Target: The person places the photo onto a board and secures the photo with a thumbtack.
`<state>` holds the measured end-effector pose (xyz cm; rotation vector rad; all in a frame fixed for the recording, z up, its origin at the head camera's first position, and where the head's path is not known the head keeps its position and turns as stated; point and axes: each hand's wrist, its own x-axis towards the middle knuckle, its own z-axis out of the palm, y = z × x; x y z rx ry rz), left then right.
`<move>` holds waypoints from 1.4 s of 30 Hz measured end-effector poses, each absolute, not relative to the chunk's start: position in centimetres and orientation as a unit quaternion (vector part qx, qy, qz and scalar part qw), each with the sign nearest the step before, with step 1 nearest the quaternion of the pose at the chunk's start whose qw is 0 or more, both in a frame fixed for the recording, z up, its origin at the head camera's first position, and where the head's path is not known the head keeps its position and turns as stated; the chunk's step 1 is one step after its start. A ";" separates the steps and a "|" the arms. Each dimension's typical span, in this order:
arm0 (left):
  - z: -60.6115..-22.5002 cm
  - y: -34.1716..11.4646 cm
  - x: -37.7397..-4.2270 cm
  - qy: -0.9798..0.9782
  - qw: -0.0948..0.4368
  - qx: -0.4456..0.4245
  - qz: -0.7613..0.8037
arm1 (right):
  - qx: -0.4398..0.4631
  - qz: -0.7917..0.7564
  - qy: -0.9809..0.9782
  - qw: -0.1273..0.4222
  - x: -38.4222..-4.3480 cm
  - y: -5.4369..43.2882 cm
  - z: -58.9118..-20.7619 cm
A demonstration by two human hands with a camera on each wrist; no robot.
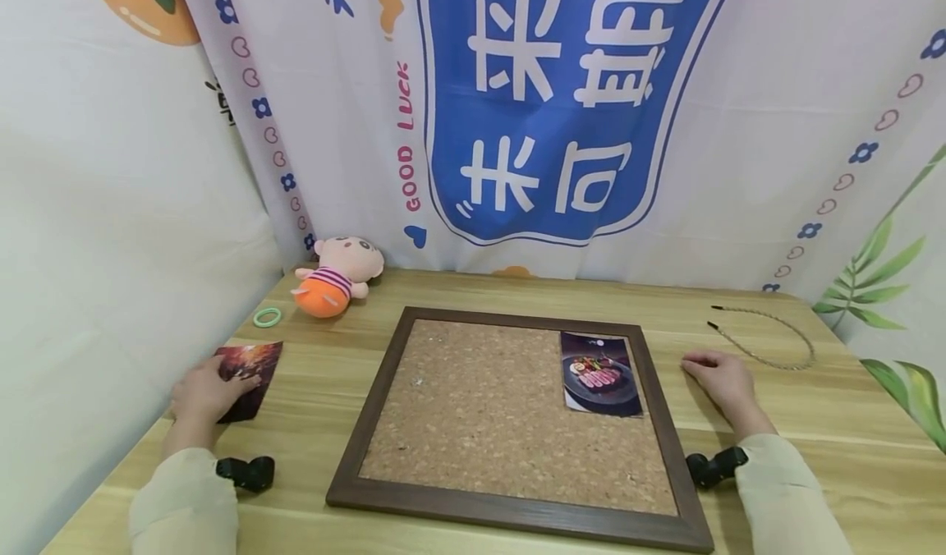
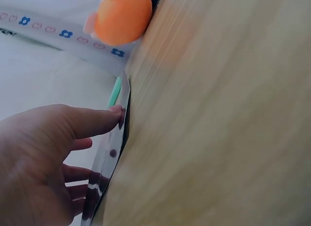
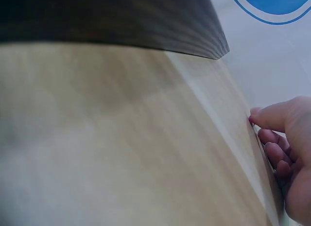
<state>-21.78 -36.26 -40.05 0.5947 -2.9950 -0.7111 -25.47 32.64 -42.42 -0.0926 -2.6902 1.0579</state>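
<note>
On the left of the table, my left hand [image 1: 207,392] rests on a dark photo print [image 1: 254,366] with a red and orange glow at its top. In the left wrist view the thumb touches the print [image 2: 109,155] near its edge, and the other fingers lie spread on it. Right of a cork board [image 1: 495,407] in a dark wooden frame, my right hand [image 1: 724,382] rests on the tabletop with loosely curled fingers. Its thumb and index fingertips are close together. A photo print of a plated dish [image 1: 600,374] lies in the board's upper right corner.
A plush doll [image 1: 336,277] in orange lies at the back left, beside a pale green ring [image 1: 267,317]. A thin cord [image 1: 787,325] with dark tips curves across the back right of the table. Behind the table hangs a printed curtain [image 1: 746,128].
</note>
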 end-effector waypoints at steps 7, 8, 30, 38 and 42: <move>-39.9 -35.5 -22.0 -0.968 0.008 0.158 -0.194 | -0.028 0.366 -0.920 0.135 -25.5 32.7 -42.5; -39.9 -35.4 -22.0 -0.968 0.013 0.157 -0.197 | -0.031 0.367 -0.920 0.134 -25.4 32.6 -42.5; -39.1 -35.0 -21.8 -0.858 0.036 0.135 -0.495 | -0.022 0.483 -0.875 0.032 -25.6 32.8 -37.9; -36.3 -34.3 -22.3 -0.833 0.017 0.077 -0.548 | 0.019 0.486 -0.874 0.009 -28.0 34.1 -37.3; -35.1 -32.9 -23.0 -0.799 0.002 0.009 -0.601 | 0.021 0.502 -0.864 0.014 -29.2 34.0 -37.1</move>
